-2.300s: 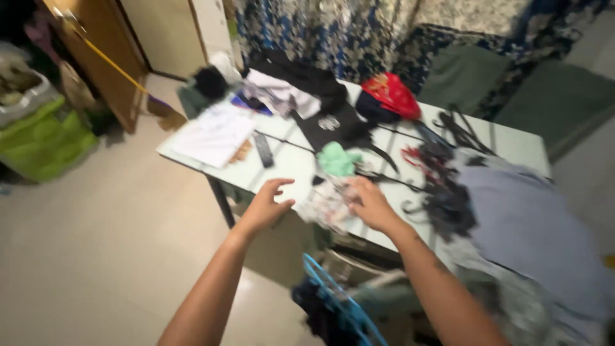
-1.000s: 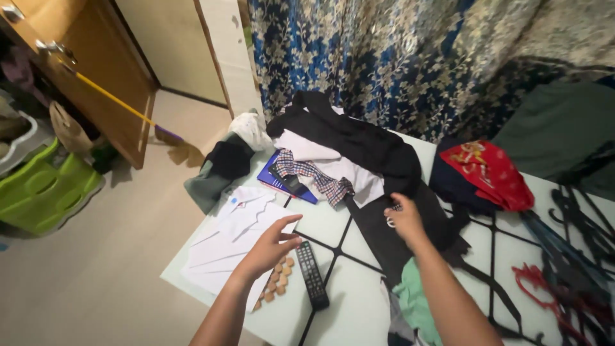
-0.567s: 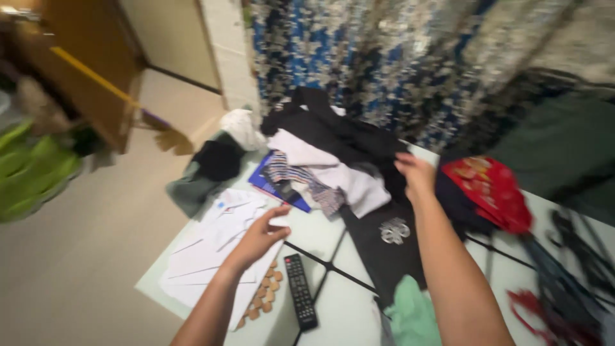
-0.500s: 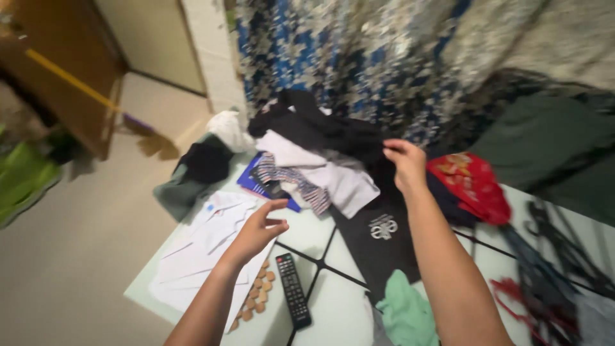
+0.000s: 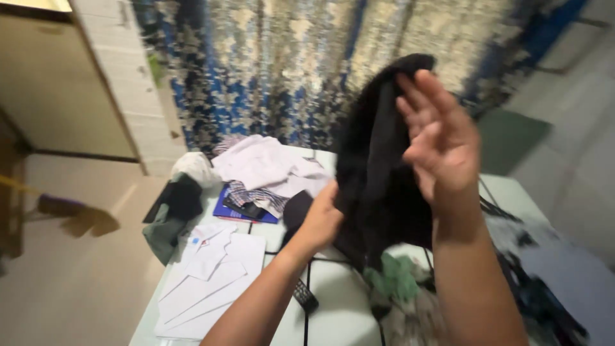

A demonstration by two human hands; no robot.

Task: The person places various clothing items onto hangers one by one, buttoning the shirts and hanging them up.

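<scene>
A black garment [image 5: 378, 160] hangs in the air above the white table [image 5: 339, 307]. My left hand [image 5: 323, 218] grips its lower left edge. My right hand [image 5: 435, 134] is raised high against the cloth's upper right side, fingers spread, palm toward me; it touches the fabric near its top. The garment hides much of the table's middle behind it.
White papers [image 5: 205, 282] lie at the table's near left. A pale pink shirt [image 5: 262, 163], a blue book [image 5: 243, 208] and a dark remote [image 5: 304, 296] lie nearby. A green cloth [image 5: 394, 279] sits below the garment. Patterned blue curtains [image 5: 256, 70] hang behind.
The black garment has been lifted off the table into the air. My right hand rose with it, and my left hand moved from the papers to the cloth's edge.
</scene>
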